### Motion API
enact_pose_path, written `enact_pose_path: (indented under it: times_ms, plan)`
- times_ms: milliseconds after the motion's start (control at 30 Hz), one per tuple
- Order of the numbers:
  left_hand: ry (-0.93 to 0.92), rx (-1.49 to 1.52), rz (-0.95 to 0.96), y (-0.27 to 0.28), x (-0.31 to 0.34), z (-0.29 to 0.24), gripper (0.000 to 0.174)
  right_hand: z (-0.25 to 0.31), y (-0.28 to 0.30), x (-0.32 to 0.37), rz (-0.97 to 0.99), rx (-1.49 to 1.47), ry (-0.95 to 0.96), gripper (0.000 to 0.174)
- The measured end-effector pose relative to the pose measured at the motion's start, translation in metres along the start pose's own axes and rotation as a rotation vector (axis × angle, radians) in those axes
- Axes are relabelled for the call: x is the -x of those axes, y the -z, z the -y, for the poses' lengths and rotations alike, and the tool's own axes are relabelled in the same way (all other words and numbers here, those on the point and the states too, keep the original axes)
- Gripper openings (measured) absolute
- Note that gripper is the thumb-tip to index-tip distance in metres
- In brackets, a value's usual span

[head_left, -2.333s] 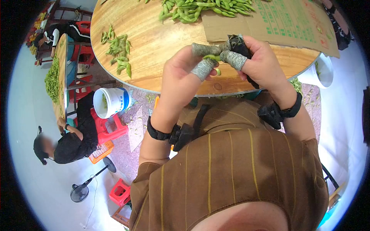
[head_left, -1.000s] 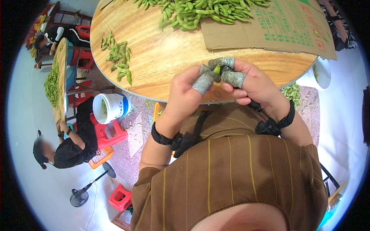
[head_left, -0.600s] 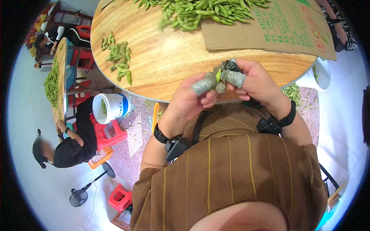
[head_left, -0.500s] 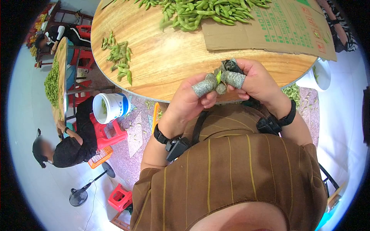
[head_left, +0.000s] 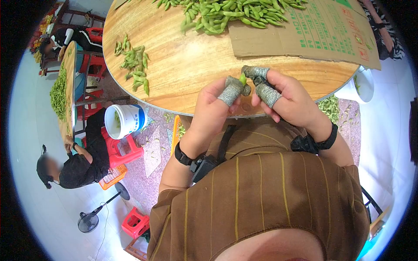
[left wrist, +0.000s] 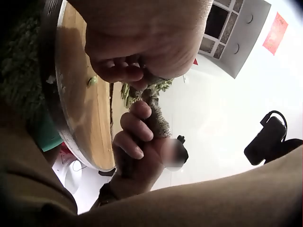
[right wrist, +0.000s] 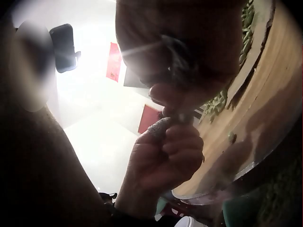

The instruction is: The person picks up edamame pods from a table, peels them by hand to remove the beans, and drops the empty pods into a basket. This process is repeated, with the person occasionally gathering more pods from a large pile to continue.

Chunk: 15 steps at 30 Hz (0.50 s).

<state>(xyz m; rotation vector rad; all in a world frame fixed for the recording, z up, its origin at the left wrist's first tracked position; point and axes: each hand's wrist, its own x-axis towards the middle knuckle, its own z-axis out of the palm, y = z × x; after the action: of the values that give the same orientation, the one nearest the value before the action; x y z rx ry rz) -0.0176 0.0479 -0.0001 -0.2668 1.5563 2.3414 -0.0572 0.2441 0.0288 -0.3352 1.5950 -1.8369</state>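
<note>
My left hand (head_left: 213, 99) pinches a green soybean pod (head_left: 242, 78) between a thumb and finger wrapped in grey tape. The pod's tip points up, over the near edge of the round wooden table (head_left: 183, 82). Just to its right, my right hand (head_left: 297, 96) has its taped thumb and index finger bent toward the pod, a small gap away. A black elongated thing (head_left: 260, 81) lies in the right hand's curled fingers; its kind cannot be told. In the right wrist view, the right hand (right wrist: 180, 52) is dark and covers much of the work.
A heap of green pods (head_left: 235, 13) lies at the far side beside a flat cardboard sheet (head_left: 300, 39). A smaller group of pods (head_left: 135, 63) is at the left. White buckets (head_left: 126, 119) flank the table. Another person (head_left: 82, 161) sits at a second table on the left.
Earlier the pod lay across between both hands, then the fingertips met around it. Now the right hand has drawn slightly apart to the right, while the pod stays in the left hand.
</note>
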Motion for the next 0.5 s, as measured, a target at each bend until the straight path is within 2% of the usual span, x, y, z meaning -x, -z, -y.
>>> enact_pose_path:
  times_ms: [67, 133, 267, 333, 467, 500]
  plan:
    - [-0.021, -0.096, -0.010, -0.001, 0.001, -0.001, 0.011, 0.000, 0.000, -0.001, -0.026, -0.038, -0.005, 0.033]
    - [-0.139, -0.274, -0.029, -0.004, 0.002, -0.001, 0.015, -0.005, 0.005, -0.004, 0.025, 0.001, -0.061, 0.037]
    - [-0.171, -0.310, -0.035, -0.004, 0.003, -0.004, 0.017, -0.006, 0.006, -0.005, 0.047, -0.102, -0.078, 0.041]
    - [-0.129, -0.279, -0.013, -0.003, 0.002, -0.005, 0.018, -0.004, 0.007, -0.005, 0.075, -0.199, -0.105, 0.043]
    - [-0.124, -0.289, -0.020, -0.003, 0.000, -0.003, 0.016, -0.004, 0.008, -0.007, 0.071, -0.205, -0.112, 0.045]
    - [-0.236, -0.437, -0.057, -0.004, 0.000, -0.001, 0.015, -0.005, 0.008, -0.007, 0.074, -0.195, -0.111, 0.043]
